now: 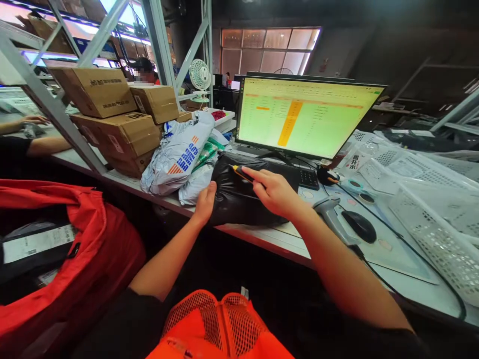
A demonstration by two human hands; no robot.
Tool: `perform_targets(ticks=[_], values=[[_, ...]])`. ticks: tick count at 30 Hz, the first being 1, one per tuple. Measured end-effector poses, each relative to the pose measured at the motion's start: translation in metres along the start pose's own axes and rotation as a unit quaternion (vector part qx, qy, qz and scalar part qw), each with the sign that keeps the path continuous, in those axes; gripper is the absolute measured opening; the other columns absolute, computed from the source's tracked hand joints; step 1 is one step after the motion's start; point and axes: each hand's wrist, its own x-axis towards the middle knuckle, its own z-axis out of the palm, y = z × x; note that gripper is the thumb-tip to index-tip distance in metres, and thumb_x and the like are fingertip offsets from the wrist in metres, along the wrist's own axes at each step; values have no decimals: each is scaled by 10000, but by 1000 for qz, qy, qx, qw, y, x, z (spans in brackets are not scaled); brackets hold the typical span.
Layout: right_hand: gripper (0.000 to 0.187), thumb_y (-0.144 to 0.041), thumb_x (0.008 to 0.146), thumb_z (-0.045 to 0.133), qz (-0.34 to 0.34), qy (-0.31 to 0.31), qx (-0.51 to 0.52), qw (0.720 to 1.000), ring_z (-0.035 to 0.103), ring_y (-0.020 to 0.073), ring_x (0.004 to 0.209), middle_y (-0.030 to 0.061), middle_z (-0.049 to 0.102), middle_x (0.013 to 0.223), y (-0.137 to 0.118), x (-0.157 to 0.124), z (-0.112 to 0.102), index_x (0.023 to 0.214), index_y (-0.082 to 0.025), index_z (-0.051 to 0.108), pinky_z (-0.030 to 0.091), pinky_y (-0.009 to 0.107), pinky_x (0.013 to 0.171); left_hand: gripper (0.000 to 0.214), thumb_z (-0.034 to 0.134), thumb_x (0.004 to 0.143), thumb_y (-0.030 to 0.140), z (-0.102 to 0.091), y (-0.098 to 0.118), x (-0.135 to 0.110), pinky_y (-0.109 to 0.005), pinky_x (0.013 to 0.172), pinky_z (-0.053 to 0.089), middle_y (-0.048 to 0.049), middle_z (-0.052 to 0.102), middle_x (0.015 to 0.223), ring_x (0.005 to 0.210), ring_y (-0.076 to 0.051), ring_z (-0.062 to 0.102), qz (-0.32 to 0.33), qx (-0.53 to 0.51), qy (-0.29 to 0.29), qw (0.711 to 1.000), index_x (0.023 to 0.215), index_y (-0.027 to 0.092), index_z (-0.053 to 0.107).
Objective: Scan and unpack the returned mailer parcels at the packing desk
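A shiny black plastic parcel bag [239, 202] lies at the table's front edge, before the monitor. Gripping its left edge is my left hand [204, 203], the thumb on top and the other fingers hidden. My right hand [275, 192] is closed round a yellow and black utility knife [242, 173], index finger stretched along it. The knife's tip points left and meets or hovers just over the bag's upper part; I cannot tell which. Behind the bag, a black keyboard [309, 178] is partly covered.
White mailer bags [183, 154] and stacked cardboard boxes [119, 134] stand at left. A lit monitor [303, 117] is behind. To the right are a barcode scanner [333, 219], mouse [359, 226], cables and white baskets [437, 229]. A red sack [116, 249] sits lower left; another person's arm [48, 145] is beyond.
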Motion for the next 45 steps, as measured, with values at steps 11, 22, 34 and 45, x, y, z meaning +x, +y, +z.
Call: perform_targets(ticks=[11, 22, 34, 45], values=[[596, -377, 1001, 387, 337, -103, -173, 920, 684, 309, 932, 141, 682, 1139, 94, -190, -27, 1558, -281, 576, 568, 461, 884, 740, 545, 804, 910, -35, -3, 9, -435, 941, 583, -99, 710, 723, 971, -338, 711, -32, 26, -4, 999, 753, 187, 699], [414, -283, 971, 456, 223, 80, -196, 952, 688, 326, 1071, 187, 716, 1194, 138, -194, 16, 1231, -150, 748, 573, 499, 976, 504, 500, 995, 574, -18, 17, -39, -485, 1039, 522, -155, 762, 1147, 1102, -335, 701, 32, 259, -41, 964, 1167, 146, 703], [456, -349, 1017, 556, 17, -120, -59, 991, 574, 305, 1371, 157, 631, 1467, 71, -19, 53, 1417, -169, 681, 431, 479, 1184, 313, 507, 1070, 379, 85, 46, -73, -437, 977, 509, -162, 701, 1160, 1137, -311, 633, 308, 470, -292, 774, 1138, 126, 679], [538, -513, 1077, 408, 89, -187, -139, 968, 537, 350, 1347, 169, 630, 1418, 82, -17, 73, 1455, -200, 629, 299, 550, 1203, 274, 450, 1078, 274, 29, 57, -167, -337, 670, 465, -53, 667, 803, 747, -211, 652, 354, 399, -365, 763, 884, 174, 615]])
